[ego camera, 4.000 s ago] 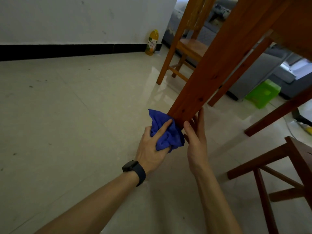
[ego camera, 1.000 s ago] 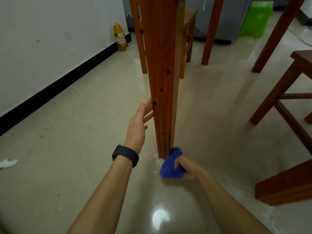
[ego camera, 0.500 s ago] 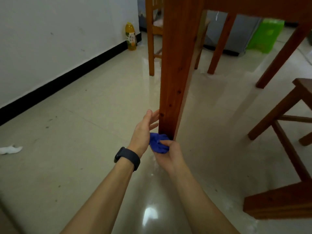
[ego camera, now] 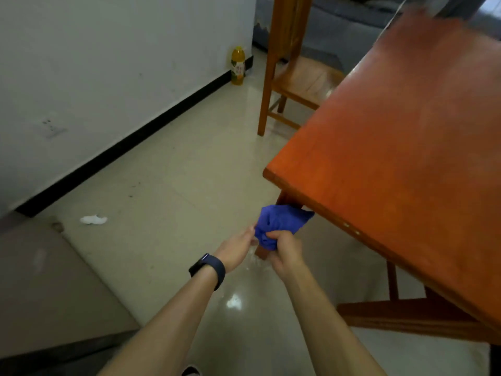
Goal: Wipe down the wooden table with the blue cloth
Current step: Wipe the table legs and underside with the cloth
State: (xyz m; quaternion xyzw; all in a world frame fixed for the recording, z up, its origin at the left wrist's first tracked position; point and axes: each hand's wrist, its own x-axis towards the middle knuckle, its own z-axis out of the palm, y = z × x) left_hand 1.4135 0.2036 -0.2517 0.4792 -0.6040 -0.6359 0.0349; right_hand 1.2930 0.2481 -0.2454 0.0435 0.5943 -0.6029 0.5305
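Note:
The wooden table (ego camera: pixel 401 147) fills the right side, its reddish top seen from above and its near corner at centre. The blue cloth (ego camera: pixel 279 222) is bunched just below that corner, in front of the table leg. My right hand (ego camera: pixel 284 253) is closed around the cloth's lower part. My left hand (ego camera: pixel 237 246), with a dark watch on the wrist, touches the cloth's left side with its fingertips; whether it grips is unclear. Most of the table leg is hidden behind the cloth and hands.
A wooden chair (ego camera: pixel 292 77) stands at the table's far side. A yellow bottle (ego camera: pixel 238 65) stands by the white wall. A white scrap of paper (ego camera: pixel 93 219) lies on the tiled floor at left. A low wooden stool rail (ego camera: pixel 406 316) shows under the table.
My view has risen from floor level to above the tabletop. Both hands and the blue cloth have come up from the foot of the leg to just under the table's corner.

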